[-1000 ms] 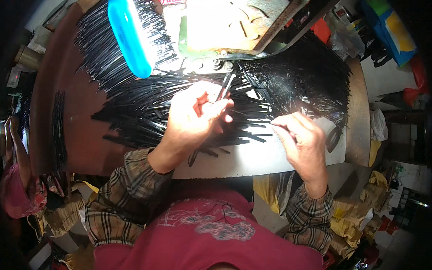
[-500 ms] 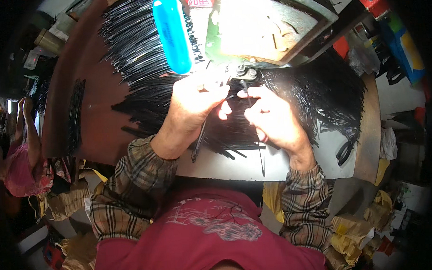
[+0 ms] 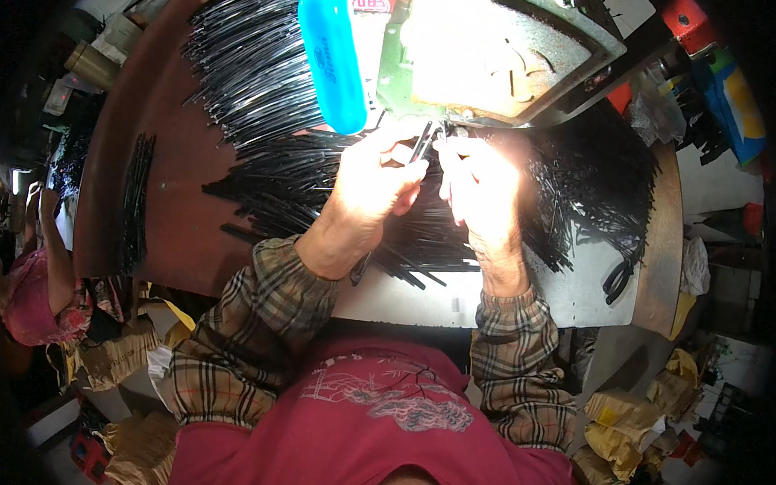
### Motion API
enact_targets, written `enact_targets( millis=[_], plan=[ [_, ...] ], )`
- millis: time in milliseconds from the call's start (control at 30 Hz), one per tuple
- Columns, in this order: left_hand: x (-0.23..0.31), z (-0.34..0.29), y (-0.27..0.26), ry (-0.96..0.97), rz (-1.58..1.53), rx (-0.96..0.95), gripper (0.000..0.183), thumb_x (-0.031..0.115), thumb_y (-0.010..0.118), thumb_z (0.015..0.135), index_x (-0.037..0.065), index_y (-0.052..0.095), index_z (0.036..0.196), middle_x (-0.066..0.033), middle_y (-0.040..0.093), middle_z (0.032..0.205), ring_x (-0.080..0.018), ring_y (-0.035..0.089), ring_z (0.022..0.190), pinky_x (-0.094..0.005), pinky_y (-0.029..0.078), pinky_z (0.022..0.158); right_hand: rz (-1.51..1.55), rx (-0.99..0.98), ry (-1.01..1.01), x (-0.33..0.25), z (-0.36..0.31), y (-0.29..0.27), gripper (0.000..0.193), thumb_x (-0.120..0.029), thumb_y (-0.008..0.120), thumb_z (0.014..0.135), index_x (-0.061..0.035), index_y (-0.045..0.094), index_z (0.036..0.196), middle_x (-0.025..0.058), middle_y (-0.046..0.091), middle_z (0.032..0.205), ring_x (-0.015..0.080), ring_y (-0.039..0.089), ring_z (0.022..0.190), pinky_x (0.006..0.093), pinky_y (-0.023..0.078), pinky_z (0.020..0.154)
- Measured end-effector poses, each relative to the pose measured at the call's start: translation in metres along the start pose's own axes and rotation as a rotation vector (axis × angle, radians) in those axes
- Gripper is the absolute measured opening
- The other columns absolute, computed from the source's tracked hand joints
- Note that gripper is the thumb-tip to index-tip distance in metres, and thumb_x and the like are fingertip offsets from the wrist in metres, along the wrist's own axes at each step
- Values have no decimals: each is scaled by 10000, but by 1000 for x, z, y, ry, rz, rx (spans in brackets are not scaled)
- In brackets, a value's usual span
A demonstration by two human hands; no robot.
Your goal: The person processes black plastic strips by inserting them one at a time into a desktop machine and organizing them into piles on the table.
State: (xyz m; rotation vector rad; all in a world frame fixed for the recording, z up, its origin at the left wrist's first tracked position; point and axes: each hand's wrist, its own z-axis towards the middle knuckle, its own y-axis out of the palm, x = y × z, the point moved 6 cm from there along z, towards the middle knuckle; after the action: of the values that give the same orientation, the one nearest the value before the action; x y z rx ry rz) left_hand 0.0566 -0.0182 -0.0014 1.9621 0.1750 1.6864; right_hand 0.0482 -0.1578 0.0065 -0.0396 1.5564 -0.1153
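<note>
Hands [image 3: 373,187] [image 3: 486,192] near machine [image 3: 561,53], well inside tabletop edge [image 3: 433,308]

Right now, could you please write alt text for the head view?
A bare left hand holds a slim black strip close beside the right hand, near a brightly lit, green metal machine. More black strips lie piled across a brown and white table.

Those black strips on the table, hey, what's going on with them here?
A person is handling them bare-handed in front of a metal machine. The left hand holds a dark strip between its fingers. The right hand is close beside it, near the machine's lower edge; glare hides whether it grips anything. Piles of black strips spread over the table, and another person's arm shows at the far left.
</note>
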Motion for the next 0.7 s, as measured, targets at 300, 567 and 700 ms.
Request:
enact_targets(
  millis=[300,567,700],
  plan=[
    [-4,1,1,-62,-53,1,411,40,599,848,-4,512,1247,24,531,767,-32,441,595,-156,320,480,157,29,49,11,2,6,165,-139,589,922,-4,609,1014,6,537,589,27,459,434,193,367,368],
    [-3,1,2,-70,-73,4,393,43,606,850,-1,520,1230,33,521,759,-29,437,594,-155,311,479,96,50,40,11,2,8,181,-159,583,928,-6,633,1011,-5,530,582,23,431,434,191,332,366],
    [-7,2,1,-68,-72,3,419,42,608,843,-2,513,1249,29,530,765,-36,438,582,-172,311,476,85,62,-7,12,2,7,183,-163,586,927,-6,632,1009,-3,537,588,27,438,436,192,337,369]
  ],
)
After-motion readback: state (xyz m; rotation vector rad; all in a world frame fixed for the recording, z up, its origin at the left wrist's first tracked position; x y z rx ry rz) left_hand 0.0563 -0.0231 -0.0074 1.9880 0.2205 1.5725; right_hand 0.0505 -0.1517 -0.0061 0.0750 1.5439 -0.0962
